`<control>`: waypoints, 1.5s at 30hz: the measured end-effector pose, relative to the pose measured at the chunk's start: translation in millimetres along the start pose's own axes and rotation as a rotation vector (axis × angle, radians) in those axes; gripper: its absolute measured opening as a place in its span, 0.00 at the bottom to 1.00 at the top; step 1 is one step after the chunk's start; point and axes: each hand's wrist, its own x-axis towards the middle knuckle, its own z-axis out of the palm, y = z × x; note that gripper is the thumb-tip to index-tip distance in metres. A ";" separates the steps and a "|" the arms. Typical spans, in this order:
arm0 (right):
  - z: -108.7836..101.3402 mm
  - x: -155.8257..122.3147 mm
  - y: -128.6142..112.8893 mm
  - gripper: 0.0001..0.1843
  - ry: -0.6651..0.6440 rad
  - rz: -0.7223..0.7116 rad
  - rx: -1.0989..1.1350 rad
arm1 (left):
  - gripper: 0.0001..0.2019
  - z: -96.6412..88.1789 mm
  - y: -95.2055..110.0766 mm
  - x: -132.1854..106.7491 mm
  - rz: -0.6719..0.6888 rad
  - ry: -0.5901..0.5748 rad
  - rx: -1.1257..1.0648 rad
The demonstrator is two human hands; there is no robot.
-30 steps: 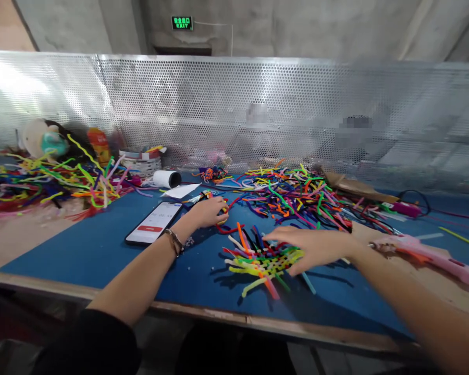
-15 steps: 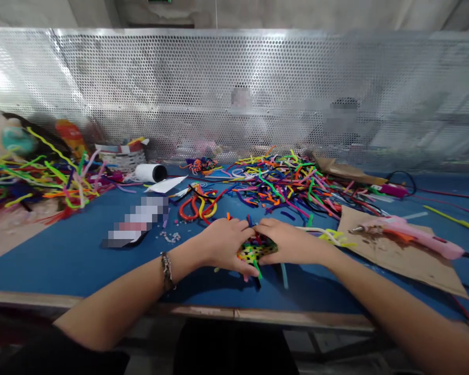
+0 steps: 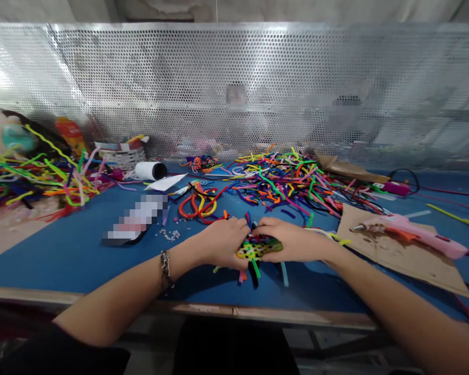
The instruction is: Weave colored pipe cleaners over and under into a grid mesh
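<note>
A small woven piece of coloured pipe cleaners (image 3: 254, 252), mostly yellow and green in front, sits low over the blue table between my hands. Loose pipe-cleaner ends in green, black, pink and light blue stick out of it toward me. My left hand (image 3: 224, 242) grips its left side, fingers curled over the far edge. From the right, my right hand (image 3: 291, 240) holds the other side, thumb on the near face and fingers bent over the top. Both palms hide much of the piece.
A pink glue gun (image 3: 418, 232) lies on cardboard (image 3: 359, 245) at right. Behind my hands spreads a pile of pipe cleaners (image 3: 285, 177). Red-handled scissors (image 3: 189, 207), a phone (image 3: 136, 221), small beads (image 3: 170, 235) and a white roll (image 3: 148, 171) lie left. A perforated metal screen (image 3: 180, 78) stands behind.
My left thumb has drawn back from the front of the woven piece, showing more of its yellow weave and the black end. My right hand has shifted slightly right.
</note>
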 end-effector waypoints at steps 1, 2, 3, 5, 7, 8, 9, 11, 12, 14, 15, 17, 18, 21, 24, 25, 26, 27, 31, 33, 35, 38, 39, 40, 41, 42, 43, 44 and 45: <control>-1.2 0.1 0.4 0.18 -0.015 -0.014 0.015 | 0.19 0.1 0.0 0.0 0.001 -0.003 -0.003; -2.0 0.4 0.8 0.18 -0.024 -0.021 0.022 | 0.19 0.4 0.1 0.1 0.005 -0.003 -0.006; -2.4 0.6 1.2 0.19 -0.025 -0.018 0.022 | 0.19 0.7 0.2 0.2 0.008 -0.003 -0.010; -2.8 0.6 2.7 0.19 -0.026 -0.012 0.022 | 0.19 1.6 0.5 0.5 0.011 0.002 -0.016; -4.0 -0.4 5.5 0.22 -0.039 -0.021 0.053 | 0.18 2.5 0.6 0.8 0.010 0.011 -0.023; -5.2 -1.3 7.2 0.23 -0.053 -0.025 0.080 | 0.18 2.8 0.5 0.8 0.008 0.017 -0.025; -6.8 -2.5 8.9 0.24 -0.071 -0.028 0.106 | 0.18 2.8 0.5 0.8 0.008 0.022 -0.024; -10.5 -5.3 10.9 0.25 -0.103 -0.016 0.137 | 0.17 2.3 0.2 0.6 0.008 0.030 -0.017; -12.0 -6.5 10.9 0.24 -0.113 -0.004 0.136 | 0.17 1.8 0.1 0.4 0.009 0.031 -0.012; -13.5 -8.2 9.1 0.23 -0.119 0.025 0.109 | 0.16 0.8 -0.3 0.1 0.014 0.032 -0.001; -13.2 -8.6 7.5 0.23 -0.116 0.040 0.092 | 0.16 0.4 -0.7 -0.1 0.018 0.033 0.004; -10.8 -8.4 4.4 0.23 -0.103 0.055 0.072 | 0.17 0.4 -1.5 -0.4 0.021 0.035 0.009; -9.2 -8.1 3.4 0.24 -0.096 0.055 0.070 | 0.17 0.7 -2.0 -0.5 0.020 0.037 0.011; -6.5 -7.9 4.1 0.25 -0.094 0.028 0.064 | 0.17 1.9 -3.7 -1.1 0.023 0.044 0.006; -11.2 -11.8 9.8 0.28 -0.082 -0.005 0.077 | 0.16 2.4 -5.7 -2.2 0.030 0.051 -0.001; -14.1 -14.0 12.1 0.29 -0.063 -0.002 0.087 | 0.17 2.2 -6.4 -2.5 0.032 0.052 0.000; -17.1 -16.4 14.2 0.30 -0.044 0.018 0.093 | 0.17 1.9 -7.2 -2.8 0.033 0.059 0.000; -19.8 -18.6 15.9 0.30 -0.040 0.052 0.094 | 0.19 1.4 -7.9 -2.9 0.033 0.068 -0.002; -22.5 -22.1 16.1 0.28 -0.143 0.141 0.058 | 0.26 0.2 -9.1 -1.1 -0.002 0.184 -0.015; -18.9 -20.0 13.0 0.24 -0.139 0.125 0.022 | 0.27 1.5 -8.2 1.1 0.014 0.247 -0.020; -14.8 -16.9 9.4 0.21 -0.104 0.097 0.003 | 0.27 4.2 -6.7 3.2 0.066 0.253 -0.030; -12.4 -13.8 5.6 0.18 -0.091 0.064 0.036 | 0.25 8.4 -5.3 4.7 0.118 0.171 -0.051; -13.2 -13.7 4.9 0.18 -0.101 0.058 0.050 | 0.25 9.0 -5.2 4.6 0.123 0.144 -0.057; -14.8 -14.2 4.5 0.19 -0.113 0.055 0.060 | 0.24 9.3 -5.4 4.2 0.127 0.125 -0.063; -16.9 -15.1 4.4 0.20 -0.121 0.051 0.069 | 0.24 9.1 -5.7 3.6 0.131 0.113 -0.068; -19.2 -16.2 4.4 0.21 -0.128 0.045 0.077 | 0.24 8.7 -6.0 2.9 0.137 0.108 -0.072; -21.4 -17.2 4.5 0.22 -0.133 0.040 0.086 | 0.24 8.2 -6.4 2.1 0.145 0.109 -0.077; -23.2 -18.1 4.6 0.21 -0.133 0.041 0.094 | 0.23 7.7 -6.7 1.4 0.154 0.112 -0.086; -24.3 -18.6 4.6 0.21 -0.129 0.047 0.101 | 0.23 7.4 -7.0 0.9 0.161 0.117 -0.098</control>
